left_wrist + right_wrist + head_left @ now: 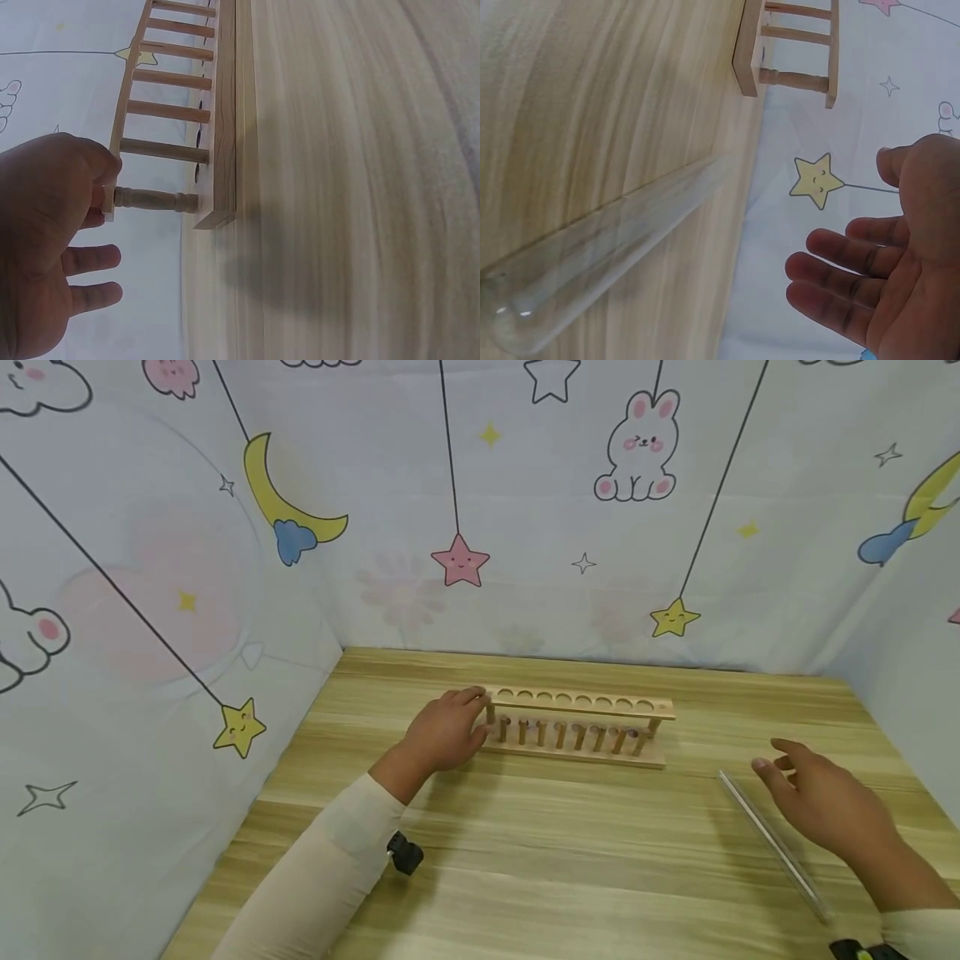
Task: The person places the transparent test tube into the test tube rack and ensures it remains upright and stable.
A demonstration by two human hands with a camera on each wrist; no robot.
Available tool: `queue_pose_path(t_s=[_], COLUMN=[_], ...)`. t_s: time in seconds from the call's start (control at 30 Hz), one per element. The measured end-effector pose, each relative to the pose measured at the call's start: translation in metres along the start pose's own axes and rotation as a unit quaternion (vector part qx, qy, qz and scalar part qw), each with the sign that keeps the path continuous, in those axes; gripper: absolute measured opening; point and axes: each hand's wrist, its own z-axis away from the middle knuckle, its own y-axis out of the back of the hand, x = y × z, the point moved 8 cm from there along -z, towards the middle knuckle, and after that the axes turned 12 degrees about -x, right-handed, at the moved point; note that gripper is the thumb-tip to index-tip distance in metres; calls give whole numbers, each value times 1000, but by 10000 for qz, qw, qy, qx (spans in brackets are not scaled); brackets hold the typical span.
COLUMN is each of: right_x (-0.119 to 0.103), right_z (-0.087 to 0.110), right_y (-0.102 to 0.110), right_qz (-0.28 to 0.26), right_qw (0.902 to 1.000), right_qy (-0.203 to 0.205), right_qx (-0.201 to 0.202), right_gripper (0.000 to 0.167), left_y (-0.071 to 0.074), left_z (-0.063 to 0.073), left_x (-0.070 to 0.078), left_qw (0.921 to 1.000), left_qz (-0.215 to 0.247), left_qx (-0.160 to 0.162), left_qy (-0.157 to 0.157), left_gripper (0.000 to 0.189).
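Note:
A wooden test tube rack (pixel 577 760) stands upright towards the back of the table, with a row of round holes in its top board and upright pegs below. My left hand (pixel 447 728) is at the rack's left end. In the left wrist view that hand (pixel 45 232) pinches the end of the top board between thumb and fingers, two other fingers held away from it. A clear glass test tube (pixel 776 843) lies on the table to the right of the rack. My right hand (pixel 832 797) hovers beside the tube, fingers loosely bent and holding nothing; the right wrist view shows the tube (pixel 607 240) apart from it.
The wood-grain table (pixel 570 852) is bounded at the back and sides by a white cloth (pixel 540 618) printed with stars, moons and rabbits. A small black device (pixel 406 853) sits at the left wrist, and another (pixel 862 950) at the right wrist.

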Motion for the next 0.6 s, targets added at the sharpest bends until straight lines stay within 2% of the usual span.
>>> queue_pose_path(t_s=[0.27, 0.6], right_x=[11, 24], right_z=[9, 17], right_y=[-8, -19], right_qz=[34, -5], right_qw=[9999, 9998], right_qy=[-69, -130], right_qx=[-71, -125], right_gripper=[83, 81], left_y=[-1, 1], left_z=[0, 1], left_x=[1, 0], left_qw=[9999, 9999], left_qz=[72, 104], left_qx=[-102, -85], left_qy=[33, 37], left_gripper=[55, 53])
